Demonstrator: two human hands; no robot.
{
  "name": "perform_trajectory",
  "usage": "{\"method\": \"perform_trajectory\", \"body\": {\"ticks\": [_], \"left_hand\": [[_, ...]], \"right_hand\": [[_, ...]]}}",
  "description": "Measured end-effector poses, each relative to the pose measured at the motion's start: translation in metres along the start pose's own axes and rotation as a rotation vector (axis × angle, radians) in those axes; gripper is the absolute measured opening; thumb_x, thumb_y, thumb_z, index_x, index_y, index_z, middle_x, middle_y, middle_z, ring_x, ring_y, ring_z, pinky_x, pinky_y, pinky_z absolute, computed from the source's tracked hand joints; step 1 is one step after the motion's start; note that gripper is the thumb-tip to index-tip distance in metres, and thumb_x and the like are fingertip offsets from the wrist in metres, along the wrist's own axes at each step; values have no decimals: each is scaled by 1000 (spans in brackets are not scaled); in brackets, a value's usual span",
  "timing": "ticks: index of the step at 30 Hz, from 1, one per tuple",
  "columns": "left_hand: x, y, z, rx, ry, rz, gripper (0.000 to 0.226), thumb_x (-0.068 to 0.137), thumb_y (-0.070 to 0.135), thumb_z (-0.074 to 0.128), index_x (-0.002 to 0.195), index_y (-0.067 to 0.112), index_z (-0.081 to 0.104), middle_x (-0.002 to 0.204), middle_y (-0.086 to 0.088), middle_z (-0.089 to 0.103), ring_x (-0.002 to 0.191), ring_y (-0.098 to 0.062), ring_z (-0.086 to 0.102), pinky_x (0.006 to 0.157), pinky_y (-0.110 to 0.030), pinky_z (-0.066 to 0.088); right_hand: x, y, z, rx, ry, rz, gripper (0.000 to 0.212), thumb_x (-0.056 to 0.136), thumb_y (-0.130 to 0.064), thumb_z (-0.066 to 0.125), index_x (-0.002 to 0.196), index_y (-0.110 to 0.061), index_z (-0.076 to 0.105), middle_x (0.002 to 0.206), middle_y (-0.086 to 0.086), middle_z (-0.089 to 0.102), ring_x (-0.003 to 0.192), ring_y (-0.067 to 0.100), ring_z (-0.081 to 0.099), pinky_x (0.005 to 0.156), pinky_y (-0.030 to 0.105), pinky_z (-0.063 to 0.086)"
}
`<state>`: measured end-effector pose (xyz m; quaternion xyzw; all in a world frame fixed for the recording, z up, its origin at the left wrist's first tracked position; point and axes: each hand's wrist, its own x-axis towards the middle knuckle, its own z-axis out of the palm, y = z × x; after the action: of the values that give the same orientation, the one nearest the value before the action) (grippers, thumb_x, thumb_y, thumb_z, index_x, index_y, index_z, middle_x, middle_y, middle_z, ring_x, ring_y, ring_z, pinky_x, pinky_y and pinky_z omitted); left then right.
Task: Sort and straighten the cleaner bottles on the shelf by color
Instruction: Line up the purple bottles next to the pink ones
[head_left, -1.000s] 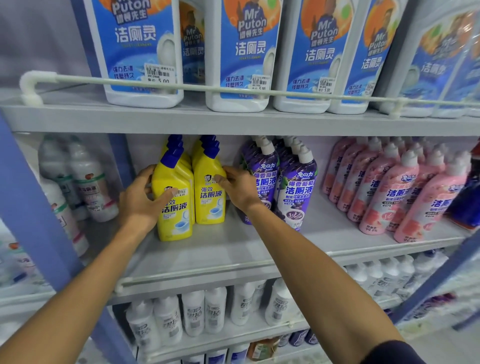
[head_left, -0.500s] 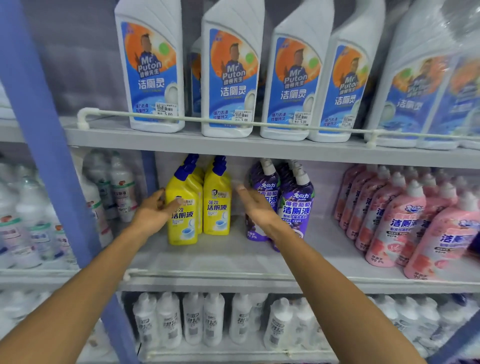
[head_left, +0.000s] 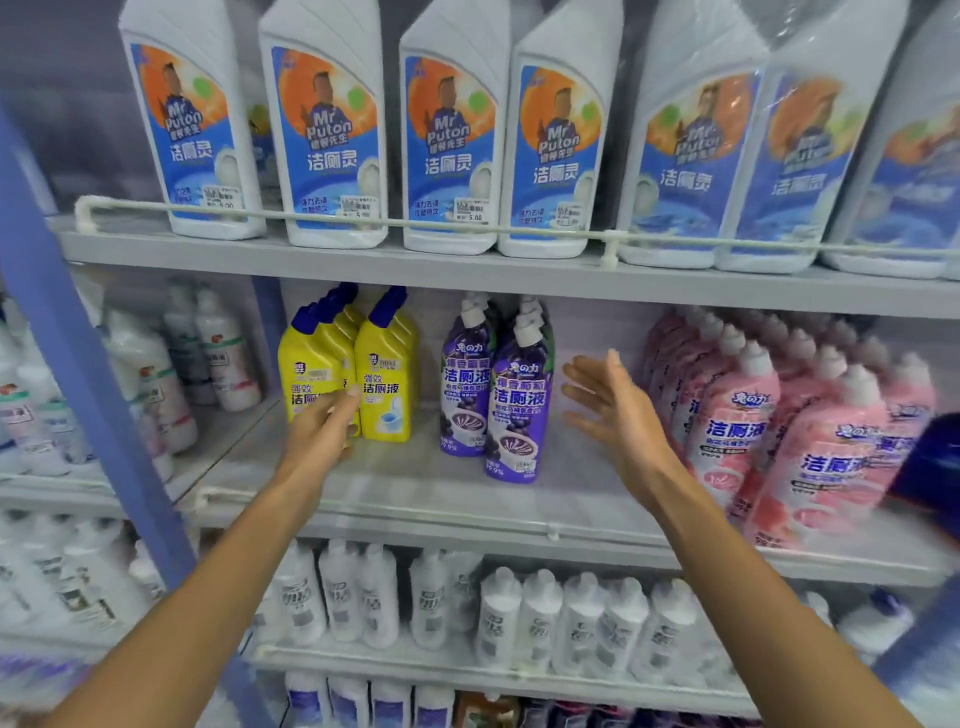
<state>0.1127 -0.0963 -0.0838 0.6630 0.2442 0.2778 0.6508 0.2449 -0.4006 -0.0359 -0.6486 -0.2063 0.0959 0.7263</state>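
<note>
On the middle shelf (head_left: 426, 499) stand three groups of cleaner bottles. Yellow bottles with blue caps (head_left: 387, 374) are at the left, purple bottles with white caps (head_left: 514, 405) in the middle, pink bottles (head_left: 737, 415) at the right. My left hand (head_left: 324, 431) reaches in front of the front yellow bottles with straight fingers, holding nothing; whether it touches them I cannot tell. My right hand (head_left: 610, 410) hovers open, palm to the left, in the gap between the purple and pink groups, touching neither.
Large white bottles with blue labels (head_left: 447, 145) fill the top shelf behind a white rail (head_left: 363, 223). Several white bottles (head_left: 545, 623) stand on the shelf below. A blue upright post (head_left: 83, 395) runs at the left, with more white bottles (head_left: 223, 353) behind it.
Both hands have let go of the yellow bottles. My right hand moved right, past the purple group, and opened. My view pulled back and tilted up.
</note>
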Motion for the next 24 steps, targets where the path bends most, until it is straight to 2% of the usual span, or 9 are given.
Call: {"method": "perform_trajectory", "body": {"ticks": [3, 7, 9, 11, 13, 15, 18, 21, 24], "left_hand": [[-1, 7, 27, 8, 16, 20, 56, 90, 54, 68, 133, 20, 61, 105, 5, 69, 105, -18, 66, 94, -42, 52], [10, 24, 64, 23, 1, 83, 57, 90, 43, 72, 139, 16, 57, 116, -1, 69, 109, -17, 64, 100, -37, 53], [20, 32, 79, 46, -7, 136, 57, 90, 40, 73, 138, 13, 57, 123, -4, 67, 107, -19, 63, 83, -23, 55], [33, 38, 91, 76, -39, 182, 55, 89, 34, 75, 135, 9, 57, 121, -6, 66, 108, -20, 63, 70, -13, 50], [50, 40, 99, 92, -81, 206, 56, 87, 27, 79, 134, 6, 58, 117, -8, 67, 113, -23, 65, 78, -16, 51], [65, 40, 105, 142, -105, 225, 55, 84, 22, 82, 132, 7, 60, 112, -7, 67, 109, -25, 66, 85, -22, 53], [74, 37, 110, 207, -145, 285, 47, 84, 15, 82, 126, 7, 63, 106, -6, 65, 96, -20, 62, 68, -9, 49], [83, 28, 110, 253, -151, 337, 47, 81, 16, 84, 124, 9, 66, 110, -6, 68, 98, -20, 63, 70, -14, 47], [89, 26, 108, 278, -166, 374, 45, 80, 15, 85, 121, 8, 67, 105, -5, 68, 95, -21, 64, 72, -20, 48]], "right_hand": [[14, -2, -8, -18, 54, -6, 50, 104, -54, 40, 133, -19, 59, 140, 0, 62, 126, 16, 60, 105, 42, 52], [35, -1, 8, -216, 45, -38, 48, 103, -56, 44, 131, -20, 59, 131, -2, 64, 122, 17, 61, 109, 46, 49], [46, 0, 18, -305, 23, -54, 46, 97, -64, 49, 124, -29, 62, 123, -6, 68, 117, 15, 64, 109, 45, 48], [56, 3, 25, -360, 33, -80, 56, 85, -71, 56, 123, -31, 64, 120, -6, 72, 113, 16, 67, 106, 46, 51], [62, 6, 29, -432, 51, -110, 70, 76, -72, 64, 126, -23, 64, 117, -3, 74, 109, 17, 69, 100, 46, 55], [64, 8, 31, -552, 71, -139, 70, 78, -63, 73, 131, -18, 62, 119, -1, 73, 107, 17, 69, 96, 43, 57], [65, 10, 31, -715, 129, -212, 60, 85, -41, 80, 134, -13, 61, 125, 4, 69, 107, 19, 67, 93, 39, 58], [67, 9, 31, -791, 167, -271, 58, 84, -35, 82, 133, -11, 63, 125, 8, 68, 105, 21, 67, 92, 40, 58], [66, 7, 33, -826, 159, -308, 55, 87, -28, 80, 135, -9, 62, 125, 11, 67, 108, 24, 67, 93, 41, 58]]}}
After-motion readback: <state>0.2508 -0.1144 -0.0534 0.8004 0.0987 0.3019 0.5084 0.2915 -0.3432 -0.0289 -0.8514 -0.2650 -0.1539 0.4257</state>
